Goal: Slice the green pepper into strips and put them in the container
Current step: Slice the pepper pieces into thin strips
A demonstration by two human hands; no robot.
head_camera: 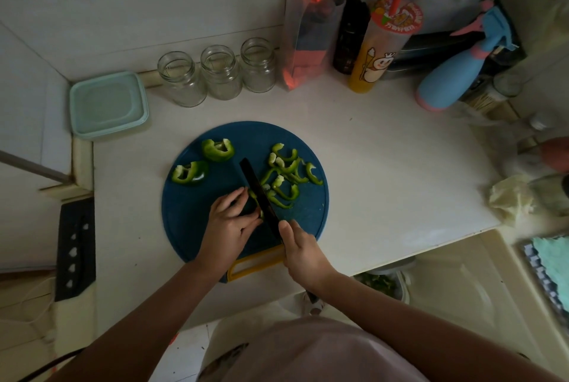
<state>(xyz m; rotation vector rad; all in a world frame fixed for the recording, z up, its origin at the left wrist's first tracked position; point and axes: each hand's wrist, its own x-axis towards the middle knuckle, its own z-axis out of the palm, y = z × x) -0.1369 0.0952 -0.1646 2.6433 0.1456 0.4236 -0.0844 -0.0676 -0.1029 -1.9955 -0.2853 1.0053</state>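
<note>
A round blue cutting board point(197, 227) with a yellow handle lies on the white counter. My left hand point(229, 221) holds a green pepper piece point(255, 201) down on the board with curled fingers. My right hand point(300, 250) grips a black knife point(257, 193), whose blade runs along the right side of that piece. Several cut pepper strips point(284, 176) lie to the right of the blade. Two larger pepper chunks point(189, 172) point(218, 150) rest on the board's far left. A pale green lidded container point(107, 104) sits at the far left of the counter.
Three open glass jars point(220, 72) stand behind the board. A plastic bag point(311, 39), a dark bottle point(349, 33), a drink cup with a straw point(381, 42) and a blue spray bottle point(458, 70) line the back right. A knife block point(75, 249) stands at left.
</note>
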